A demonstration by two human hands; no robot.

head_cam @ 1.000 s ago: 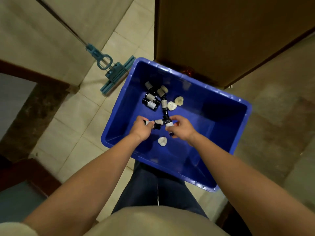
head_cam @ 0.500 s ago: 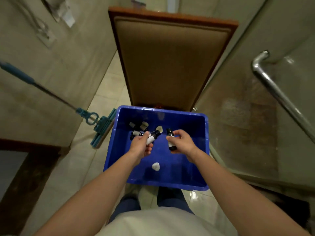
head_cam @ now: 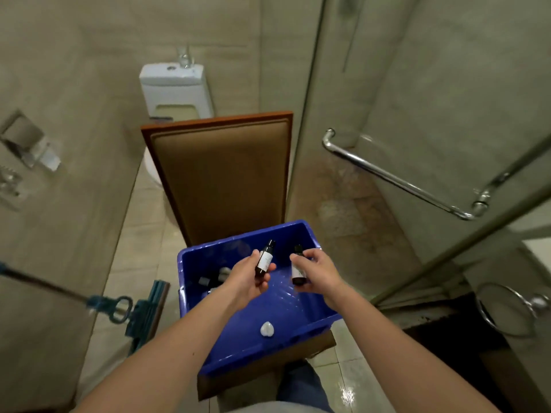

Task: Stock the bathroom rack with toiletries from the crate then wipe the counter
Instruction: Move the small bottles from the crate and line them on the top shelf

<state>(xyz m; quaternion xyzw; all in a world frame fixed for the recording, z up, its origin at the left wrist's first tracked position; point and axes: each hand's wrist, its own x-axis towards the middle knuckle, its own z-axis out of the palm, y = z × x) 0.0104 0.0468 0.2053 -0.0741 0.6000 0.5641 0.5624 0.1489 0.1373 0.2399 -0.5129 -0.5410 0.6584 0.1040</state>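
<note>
A blue plastic crate (head_cam: 208,347) sits on a brown chair seat below me. My left hand (head_cam: 246,280) grips a small dark bottle (head_cam: 264,259) with a white label, held upright above the crate. My right hand (head_cam: 317,271) grips a second dark bottle (head_cam: 298,272) with a white label beside it. More small dark bottles (head_cam: 213,278) lie in the crate's left part, partly hidden by my left hand. A white heart-shaped item (head_cam: 267,329) lies on the crate floor near its front wall.
The chair's brown upholstered back (head_cam: 220,174) stands behind the crate, a white toilet (head_cam: 176,90) behind it. A teal mop (head_cam: 140,311) leans at the left. A glass shower door with a chrome handle (head_cam: 399,177) is at the right, a chrome ring holder (head_cam: 507,311) lower right.
Both hands have lifted out of the crate, each raising its bottle upright. My view has tilted upward, bringing the chair back, toilet and shower door into sight.
</note>
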